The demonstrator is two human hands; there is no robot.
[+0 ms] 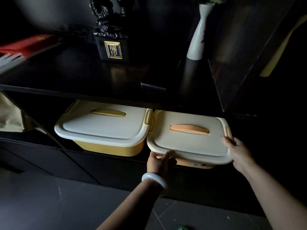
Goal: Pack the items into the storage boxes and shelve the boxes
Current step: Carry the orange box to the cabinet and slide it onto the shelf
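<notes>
Orange box (189,138), rigid, smooth-lidded, probably loaded, is grasped under front rim by left fingers (163,156), right fingers (230,141) curled over side latch.

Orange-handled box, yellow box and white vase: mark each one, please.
orange-handled box (191,143): head view, on its lid's flat top.
yellow box (103,127): head view, on its lid.
white vase (197,40): head view, on its body.

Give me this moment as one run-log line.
stage: shelving | left hand: grips orange box front-left corner | right hand: holds its right edge | yellow box: on shelf beside it | lids: on
</notes>
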